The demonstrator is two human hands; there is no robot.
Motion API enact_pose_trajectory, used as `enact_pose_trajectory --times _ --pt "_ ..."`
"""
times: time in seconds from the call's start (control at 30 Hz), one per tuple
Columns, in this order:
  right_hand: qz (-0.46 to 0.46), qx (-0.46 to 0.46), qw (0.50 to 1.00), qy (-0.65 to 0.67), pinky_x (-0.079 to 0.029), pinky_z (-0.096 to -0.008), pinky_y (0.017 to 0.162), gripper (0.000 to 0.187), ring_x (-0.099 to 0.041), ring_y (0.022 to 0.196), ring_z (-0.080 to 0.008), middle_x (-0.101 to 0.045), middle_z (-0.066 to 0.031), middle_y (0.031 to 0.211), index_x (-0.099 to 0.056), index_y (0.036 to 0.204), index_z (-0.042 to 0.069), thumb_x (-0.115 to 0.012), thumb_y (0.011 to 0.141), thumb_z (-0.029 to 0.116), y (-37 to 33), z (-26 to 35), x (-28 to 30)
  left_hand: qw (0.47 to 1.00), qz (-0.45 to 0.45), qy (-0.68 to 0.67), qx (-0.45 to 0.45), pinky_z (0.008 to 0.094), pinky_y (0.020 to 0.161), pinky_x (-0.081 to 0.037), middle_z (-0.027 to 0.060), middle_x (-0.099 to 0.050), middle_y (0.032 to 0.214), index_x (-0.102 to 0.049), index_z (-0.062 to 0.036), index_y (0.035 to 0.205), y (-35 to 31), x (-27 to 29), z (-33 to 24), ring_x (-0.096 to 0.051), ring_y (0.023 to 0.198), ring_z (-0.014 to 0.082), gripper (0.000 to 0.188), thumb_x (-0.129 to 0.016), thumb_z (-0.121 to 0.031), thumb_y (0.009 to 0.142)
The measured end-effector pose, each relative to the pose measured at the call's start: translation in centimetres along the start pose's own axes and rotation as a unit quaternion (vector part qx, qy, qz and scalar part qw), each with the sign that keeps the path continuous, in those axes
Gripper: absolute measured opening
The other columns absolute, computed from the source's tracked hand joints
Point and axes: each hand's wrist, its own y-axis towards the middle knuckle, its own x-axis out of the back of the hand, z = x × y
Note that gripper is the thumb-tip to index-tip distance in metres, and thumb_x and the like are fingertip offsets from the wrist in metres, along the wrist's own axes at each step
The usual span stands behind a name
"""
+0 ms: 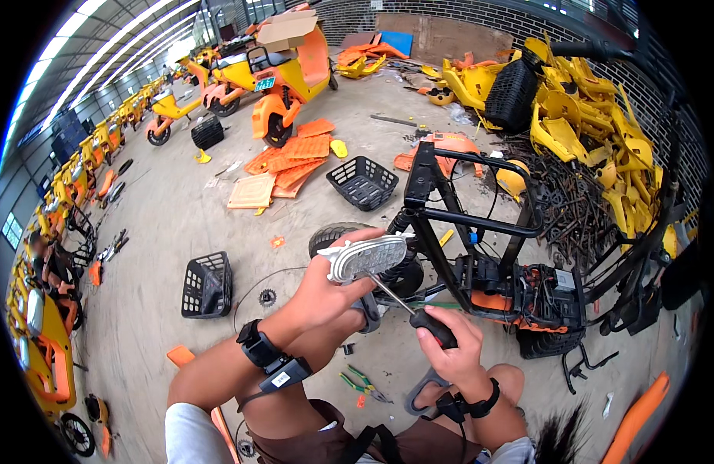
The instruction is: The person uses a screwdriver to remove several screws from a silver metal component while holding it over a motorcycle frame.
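Observation:
My left hand [330, 288] grips a clear and silver oval lamp [370, 257], held up with its ribbed lens facing me. In my right hand [457, 352] is a screwdriver [432, 327] with a black and red handle. Its metal shaft slants up and left, and the tip reaches the lamp's lower edge; whether it sits on a screw I cannot tell. Just beyond and to the right stands a stripped black scooter frame [438, 251] with its wheel, wiring and orange parts exposed. Pliers [364, 387] with green and yellow handles lie on the floor between my feet.
Black plastic baskets [207, 286] [362, 183] stand on the floor ahead and left. Orange panels [295, 162] are stacked farther off, near yellow and orange scooters [295, 77]. Yellow body panels [581, 116] and dark metal parts [558, 193] are heaped at right. Someone [47, 263] sits far left.

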Motion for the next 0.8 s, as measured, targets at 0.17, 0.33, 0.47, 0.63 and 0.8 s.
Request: enact_pose_trajectory --times 0.17,0.33,0.47,0.63,0.8 --pt "-0.031 -0.021 0.999 0.004 -0.053 -0.0306 0.063 0.035 -0.067 0.071 -0.0245 -0.069 -0.0164 0.088 -0.067 0.109 -0.001 -0.076 0.076 0.001 0.0 -0.2 0.4 1.000 0.013 0.010 0.000 0.0299 0.100 -0.045 0.0071 -0.057 0.130 -0.049 -0.0040 0.134 0.0 -0.5 -0.2 -0.053 0.120 0.0151 0.056 -0.066 0.010 0.082" --pt "-0.019 -0.026 0.999 -0.006 -0.053 -0.0305 0.066 0.035 -0.068 0.073 -0.0240 -0.069 -0.0161 0.090 -0.068 0.109 -0.001 -0.076 0.075 0.000 0.2 0.1 0.5 0.999 0.011 0.032 -0.008 0.0285 0.098 -0.044 0.0061 -0.059 0.126 -0.051 -0.0029 0.132 0.0 -1.0 -0.7 -0.054 0.116 0.0130 0.052 -0.059 0.012 0.082" --pt "-0.007 -0.035 0.999 -0.005 -0.053 -0.0306 0.070 0.035 -0.068 0.078 -0.0234 -0.070 -0.0163 0.092 -0.068 0.109 -0.002 -0.075 0.075 0.000 -0.1 0.0 0.7 0.998 -0.004 0.057 -0.008 0.0281 0.093 -0.048 0.0063 -0.060 0.126 -0.051 -0.0039 0.132 0.1 -0.8 -0.3 -0.056 0.113 0.0128 0.054 -0.063 0.012 0.081" --pt "-0.003 -0.037 0.999 -0.001 -0.053 -0.0295 0.069 0.035 -0.069 0.078 -0.0231 -0.070 -0.0164 0.093 -0.068 0.110 -0.002 -0.075 0.075 0.000 -0.2 -0.1 0.5 0.995 -0.007 0.099 0.000 0.0273 0.089 -0.049 0.0050 -0.061 0.121 -0.053 -0.0051 0.130 0.0 -0.8 -0.4 -0.057 0.108 0.0115 0.053 -0.064 0.011 0.081" --pt "-0.010 -0.036 0.999 -0.004 -0.053 -0.0288 0.067 0.035 -0.069 0.075 -0.0214 -0.071 -0.0153 0.090 -0.069 0.109 -0.002 -0.076 0.075 0.000 -0.2 -0.3 0.7 0.983 -0.016 0.182 -0.031 0.0304 0.091 -0.047 0.0081 -0.062 0.117 -0.056 -0.0052 0.126 0.3 -0.4 0.5 -0.059 0.107 0.0194 0.051 -0.060 0.011 0.077"
